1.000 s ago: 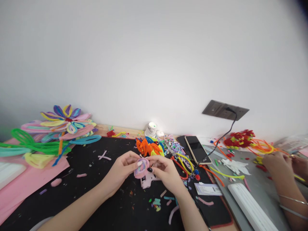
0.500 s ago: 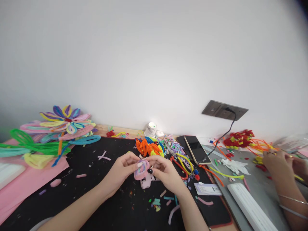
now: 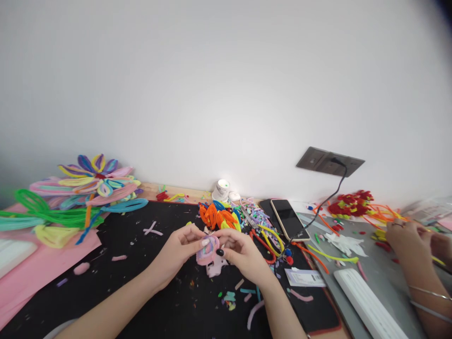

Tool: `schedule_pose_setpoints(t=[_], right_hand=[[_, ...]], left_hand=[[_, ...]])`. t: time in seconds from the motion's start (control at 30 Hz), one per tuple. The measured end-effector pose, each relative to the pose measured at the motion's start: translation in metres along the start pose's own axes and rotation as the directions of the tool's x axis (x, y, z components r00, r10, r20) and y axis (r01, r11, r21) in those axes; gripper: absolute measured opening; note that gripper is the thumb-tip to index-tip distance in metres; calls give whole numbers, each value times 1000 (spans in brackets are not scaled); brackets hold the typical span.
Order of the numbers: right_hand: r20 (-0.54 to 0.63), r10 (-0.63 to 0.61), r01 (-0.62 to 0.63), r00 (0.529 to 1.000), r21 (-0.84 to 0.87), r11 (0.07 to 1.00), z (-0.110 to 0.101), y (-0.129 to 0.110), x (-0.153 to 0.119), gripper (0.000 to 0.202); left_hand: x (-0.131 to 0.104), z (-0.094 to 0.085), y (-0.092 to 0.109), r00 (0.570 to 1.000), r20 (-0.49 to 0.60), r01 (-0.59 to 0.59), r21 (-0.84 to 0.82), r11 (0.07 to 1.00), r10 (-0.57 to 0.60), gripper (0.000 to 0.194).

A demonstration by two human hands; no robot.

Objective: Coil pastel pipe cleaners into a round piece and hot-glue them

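Note:
Between my two hands is a coiled pink and lilac pipe-cleaner petal (image 3: 207, 252), held above the black mat (image 3: 141, 263). My left hand (image 3: 187, 242) pinches its left side, thumb across the front. From the right, my right hand (image 3: 235, 249) grips its upper edge between thumb and fingers; the thumbnail is dark. Just under the petal lies a pale pink piece (image 3: 216, 267), partly covered by it. Behind my fingers sits a bundle of orange pipe-cleaner loops (image 3: 221, 216), with blue and yellow ones beside it.
A large multicoloured pipe-cleaner flower (image 3: 100, 176) rests at left on pink sheets (image 3: 38, 278). A phone (image 3: 289, 219), a heap of clippings (image 3: 259, 214) and a white cup (image 3: 222, 188) stand behind. At right, another person's hands (image 3: 406, 235) work near a white strip (image 3: 369, 301).
Hardly anything differs. The petal has tilted very slightly between my fingers while both hands stay in place.

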State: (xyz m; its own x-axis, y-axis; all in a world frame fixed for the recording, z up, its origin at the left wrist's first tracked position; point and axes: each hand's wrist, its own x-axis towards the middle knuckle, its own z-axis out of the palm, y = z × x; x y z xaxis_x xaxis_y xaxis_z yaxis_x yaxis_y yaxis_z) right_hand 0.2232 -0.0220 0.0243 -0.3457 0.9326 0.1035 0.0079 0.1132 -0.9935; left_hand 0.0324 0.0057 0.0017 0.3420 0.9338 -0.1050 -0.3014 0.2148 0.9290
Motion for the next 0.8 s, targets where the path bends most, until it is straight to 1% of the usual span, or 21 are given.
schedule_pose_setpoints(t=[0.27,0.43,0.8], right_hand=[[7,14,-14,1000,6,1000,0,-2,0,27],[16,6,-6,1000,21,1000,0,0,1,25],[18,19,-19,1000,29,999,-2,3,0,24]], left_hand=[[0,-1,-2,1000,17,10,-9,1000,-10,20],[1,-2,-3,1000,21,15,-18,1000,-14,23],[0,-1,-3,999,39,17,-26,1000,-16,22]])
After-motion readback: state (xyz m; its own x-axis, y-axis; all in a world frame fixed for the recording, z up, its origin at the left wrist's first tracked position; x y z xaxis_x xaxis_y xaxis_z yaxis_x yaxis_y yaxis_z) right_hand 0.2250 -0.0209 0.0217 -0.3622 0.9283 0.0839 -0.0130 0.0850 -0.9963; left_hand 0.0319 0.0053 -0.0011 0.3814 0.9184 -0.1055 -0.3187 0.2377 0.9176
